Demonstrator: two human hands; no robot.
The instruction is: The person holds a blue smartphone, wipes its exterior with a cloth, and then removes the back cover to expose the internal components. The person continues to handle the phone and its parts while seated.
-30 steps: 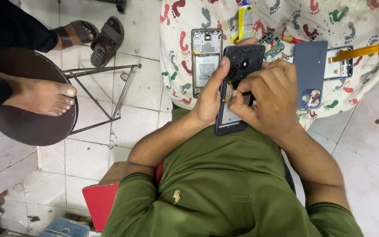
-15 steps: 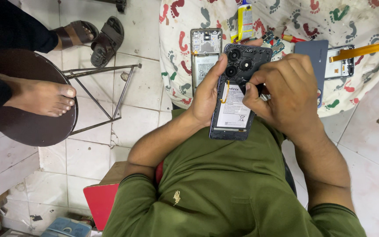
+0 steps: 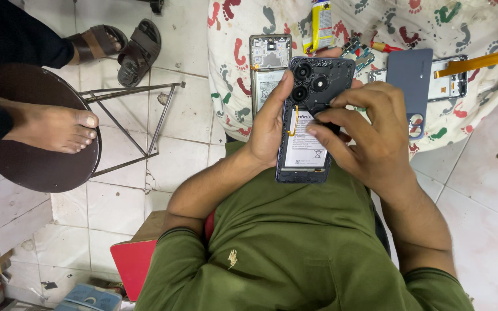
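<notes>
So the opened smartphone (image 3: 309, 121) sits higher and more upright in view than it did a second ago. Back then it was tilted, with the hands covering most of the battery; now the whole white-labelled battery (image 3: 304, 144) shows, plus the yellow flex strip running down its left edge.

The left hand (image 3: 269, 124) wraps the phone's left side, thumb up beside the camera lenses, fingers closed around the frame, so that hand is carrying it. The right hand (image 3: 370, 138) has moved from lying over the phone to pinching at a small dark piece just under the camera cluster, thumb and forefinger tips nearly together. I can't tell if it's actually lifted anything or is only pressing there.

The phone hangs over the person's lap, near the edge of the footprint-patterned cloth (image 3: 468, 29). On that cloth there's another gutted phone frame (image 3: 269, 63) just left of it, a grey-blue back cover (image 3: 413, 80), a yellow glue tube (image 3: 321, 23) and a frame with an orange ribbon cable (image 3: 474, 63). Someone else's bare foot (image 3: 53, 126) rests on a round stool (image 3: 24, 167) off to the left.
</notes>
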